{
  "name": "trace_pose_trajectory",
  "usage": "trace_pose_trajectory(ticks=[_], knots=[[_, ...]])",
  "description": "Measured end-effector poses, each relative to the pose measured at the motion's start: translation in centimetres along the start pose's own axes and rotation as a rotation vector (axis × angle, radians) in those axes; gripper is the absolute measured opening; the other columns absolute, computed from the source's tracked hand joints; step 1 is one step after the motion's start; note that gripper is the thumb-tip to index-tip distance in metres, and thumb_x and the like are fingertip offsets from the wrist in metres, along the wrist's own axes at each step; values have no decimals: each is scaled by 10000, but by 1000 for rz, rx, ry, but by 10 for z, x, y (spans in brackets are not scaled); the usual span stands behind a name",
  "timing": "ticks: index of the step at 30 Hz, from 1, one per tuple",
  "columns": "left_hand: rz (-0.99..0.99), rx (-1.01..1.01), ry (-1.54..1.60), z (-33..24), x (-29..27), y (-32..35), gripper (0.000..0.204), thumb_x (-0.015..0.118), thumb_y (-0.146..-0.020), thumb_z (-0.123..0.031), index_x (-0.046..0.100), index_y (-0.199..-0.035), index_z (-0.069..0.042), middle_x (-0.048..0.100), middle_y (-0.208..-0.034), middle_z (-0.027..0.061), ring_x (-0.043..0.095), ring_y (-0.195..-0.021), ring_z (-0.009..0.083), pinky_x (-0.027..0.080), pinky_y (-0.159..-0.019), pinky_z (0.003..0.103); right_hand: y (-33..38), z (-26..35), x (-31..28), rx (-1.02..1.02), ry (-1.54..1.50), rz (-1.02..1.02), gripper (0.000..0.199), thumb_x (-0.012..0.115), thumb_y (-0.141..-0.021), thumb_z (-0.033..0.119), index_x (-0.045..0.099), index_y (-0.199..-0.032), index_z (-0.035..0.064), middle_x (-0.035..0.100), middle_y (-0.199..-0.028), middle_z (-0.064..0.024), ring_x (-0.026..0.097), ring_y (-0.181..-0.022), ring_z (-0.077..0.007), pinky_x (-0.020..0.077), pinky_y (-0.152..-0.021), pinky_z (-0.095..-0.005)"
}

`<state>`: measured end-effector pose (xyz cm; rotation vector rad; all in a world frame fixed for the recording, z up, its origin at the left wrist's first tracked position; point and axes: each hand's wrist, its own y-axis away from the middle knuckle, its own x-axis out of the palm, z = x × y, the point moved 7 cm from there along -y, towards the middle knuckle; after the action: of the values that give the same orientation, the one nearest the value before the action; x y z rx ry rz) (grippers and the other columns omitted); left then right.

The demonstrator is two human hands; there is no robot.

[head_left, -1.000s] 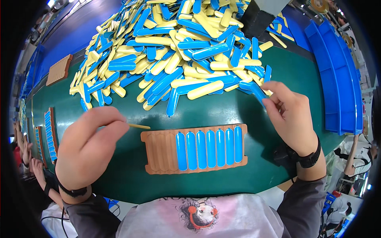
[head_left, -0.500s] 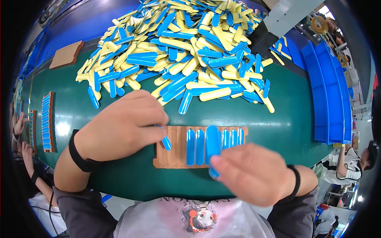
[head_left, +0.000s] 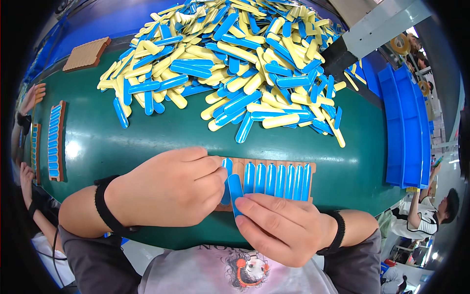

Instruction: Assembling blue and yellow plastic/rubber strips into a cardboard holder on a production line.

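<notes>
A: What is hard to make out?
B: The near edge of the green table runs partly behind the arms. The heap of blue and yellow strips is cut off at the top. The brown grooved tray has its left end covered by the left hand, whose fingers are bent, tips beside the far-left strip; I cannot tell whether they grip it.
A: And the right hand?
B: Thumb and fingers pinch a blue strip, hiding part of its lower end.
A: How do the pieces look?
B: The tray lies on the table, on the person's side of the heap. In its right part, 7 glossy strips lie side by side, long, narrow and blue. The pinched strip has a rounded upper end, tilts slightly and overlaps the far-left strip.
</notes>
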<state>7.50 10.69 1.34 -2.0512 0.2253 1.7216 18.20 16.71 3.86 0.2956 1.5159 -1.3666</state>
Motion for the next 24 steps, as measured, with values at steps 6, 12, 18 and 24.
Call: trace_pose_trajectory(ticks=[6,12,18,24], knots=[[-20,-8,39,5,2,2,188,648,-725,-87,644,-875,26,653,-987,126,631,-951,260,512,-746,349,-2,-23,-31,110,-204,-12,173,641,-729,24,628,-876,-66,636,-932,-217,649,-752,-302,558,-631,-334],[29,7,79,3,3,4,170,654,-729,-90,639,-867,9,651,-999,120,630,-954,256,508,-749,354,12,-66,-56,732,-747,-289,165,667,-794,-69,516,-837,-21,648,-977,-257,677,-807,-186,545,-703,-291],[19,-3,85,5,2,-1,157,646,-739,-103,636,-871,-18,650,-1008,113,630,-960,246,502,-753,339,18,-64,11,1128,-1237,102,172,658,-830,-54,530,-927,7,623,-1000,-116,683,-907,-190,579,-782,-309],[-10,-28,91,5,2,5,166,642,-740,-115,637,-876,-20,655,-1009,107,630,-961,233,493,-748,332,6,-64,20,1040,-886,254,284,645,-778,-89,558,-1033,-1,621,-1019,-148,669,-940,-236,571,-770,-323]])
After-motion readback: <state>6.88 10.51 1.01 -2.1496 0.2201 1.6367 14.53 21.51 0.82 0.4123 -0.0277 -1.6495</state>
